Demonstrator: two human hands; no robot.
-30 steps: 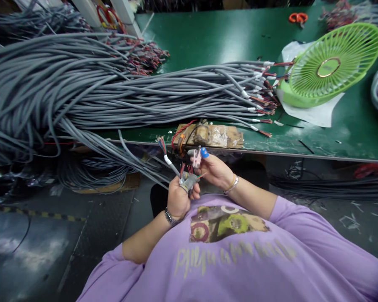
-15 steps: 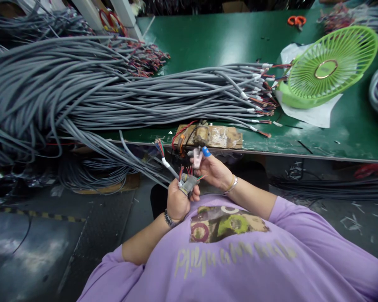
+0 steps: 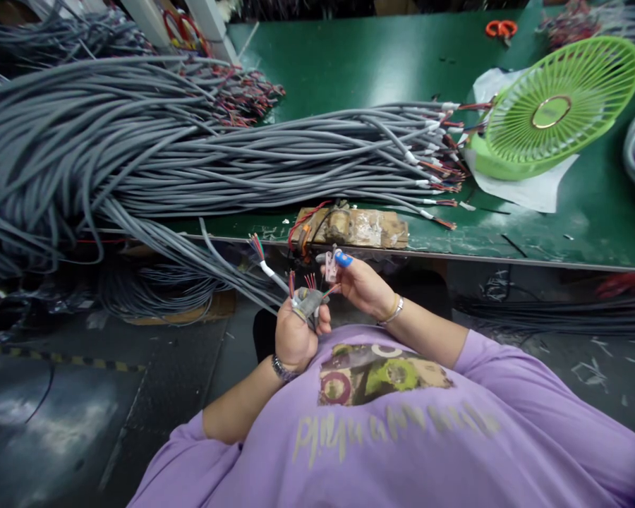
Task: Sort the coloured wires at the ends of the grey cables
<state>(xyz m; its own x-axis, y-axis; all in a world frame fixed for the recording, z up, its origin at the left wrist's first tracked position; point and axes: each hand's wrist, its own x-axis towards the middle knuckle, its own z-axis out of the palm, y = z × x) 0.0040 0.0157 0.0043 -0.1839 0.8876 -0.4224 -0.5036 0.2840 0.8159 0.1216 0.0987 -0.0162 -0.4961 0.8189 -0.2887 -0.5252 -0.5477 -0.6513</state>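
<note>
Holding: my left hand (image 3: 295,337) is fisted tight around a grey cable end (image 3: 307,302), coloured wires fanning above my knuckles.
Right hand (image 3: 360,283): fingers pinched on one wire (image 3: 329,289), just beside my left.
Beyond: cable pile (image 3: 190,155).

A green fan (image 3: 558,109) lies tilted on white paper (image 3: 529,190) on the green surface (image 3: 360,63); orange scissors (image 3: 500,29) lie beyond it.

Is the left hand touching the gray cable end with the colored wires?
Touching. The head view shows the left hand closed around the gray cable end, colored wires sticking out above the fingers.
</note>
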